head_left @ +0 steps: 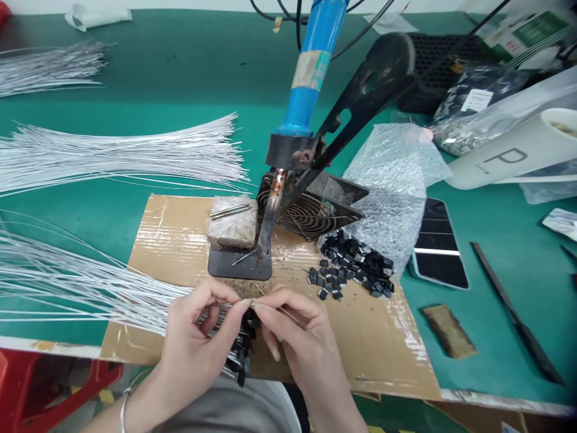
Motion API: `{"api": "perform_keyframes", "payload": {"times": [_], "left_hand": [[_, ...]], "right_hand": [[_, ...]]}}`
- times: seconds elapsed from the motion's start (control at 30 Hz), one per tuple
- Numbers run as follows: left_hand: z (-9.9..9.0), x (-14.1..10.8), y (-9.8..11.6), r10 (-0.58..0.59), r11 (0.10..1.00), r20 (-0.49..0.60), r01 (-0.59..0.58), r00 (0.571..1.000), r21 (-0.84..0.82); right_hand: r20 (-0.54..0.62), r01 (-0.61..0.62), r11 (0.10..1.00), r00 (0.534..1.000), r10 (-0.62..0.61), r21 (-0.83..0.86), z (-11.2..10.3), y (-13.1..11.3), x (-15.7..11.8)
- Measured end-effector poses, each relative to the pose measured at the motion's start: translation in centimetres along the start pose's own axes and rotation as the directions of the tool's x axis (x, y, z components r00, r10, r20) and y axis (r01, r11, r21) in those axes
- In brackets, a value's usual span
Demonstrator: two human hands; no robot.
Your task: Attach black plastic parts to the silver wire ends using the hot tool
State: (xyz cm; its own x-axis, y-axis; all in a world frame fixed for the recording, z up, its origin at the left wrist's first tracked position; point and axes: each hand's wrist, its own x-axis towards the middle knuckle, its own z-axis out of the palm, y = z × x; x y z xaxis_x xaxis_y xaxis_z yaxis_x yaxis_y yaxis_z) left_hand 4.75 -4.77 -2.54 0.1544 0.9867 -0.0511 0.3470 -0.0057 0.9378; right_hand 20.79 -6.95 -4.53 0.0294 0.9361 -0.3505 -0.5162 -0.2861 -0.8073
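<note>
1. Left of the iron (297, 114) and nearer the viewer: loose wires (144, 297) run toward the left hand. They could snag or fan apart if the forearm brushes them.
2. Left hand (201, 340), nearer than the iron's tip and left of it: its pinch could slip, the work being so thin. Thumb and forefinger are closed together, seemingly on 1 grey wire (224, 305); the exact contact is too small to tell.
3. Black ends (243, 355), nearer than the iron's tip, under the left hand: bunched closely, they could catch on each other.
4. Iron: its tip slants down over a black plate (216, 264), just beyond the fingertips. If hot, which cannot be seen, it could burn a straying finger.
5. Right hand (311, 355), nearer than the iron: the strand (293, 319) could bend or spring loose if the grip eases. Thumb and forefinger are clamped on it, beside the left fingertips.
6. Right of the iron's tip: black parts (360, 264) could scatter if knocked.
</note>
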Motion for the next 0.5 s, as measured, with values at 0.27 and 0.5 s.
{"api": "perform_keyframes", "payload": {"times": [0.27, 0.5], "left_hand": [[0.0, 0.1, 0.0, 0.047, 0.998, -0.014, -0.046, 0.999, 0.047], [0.2, -0.1, -0.2, 0.066, 0.997, -0.060, -0.063, 0.996, 0.054]], "right_hand": [[0.001, -0.103, 0.995, 0.995, 0.103, -0.015, 0.0, -1.0, 0.1], [0.003, -0.068, 0.996, 0.998, 0.068, 0.059, 0.3, 0.1, -0.1]]}}
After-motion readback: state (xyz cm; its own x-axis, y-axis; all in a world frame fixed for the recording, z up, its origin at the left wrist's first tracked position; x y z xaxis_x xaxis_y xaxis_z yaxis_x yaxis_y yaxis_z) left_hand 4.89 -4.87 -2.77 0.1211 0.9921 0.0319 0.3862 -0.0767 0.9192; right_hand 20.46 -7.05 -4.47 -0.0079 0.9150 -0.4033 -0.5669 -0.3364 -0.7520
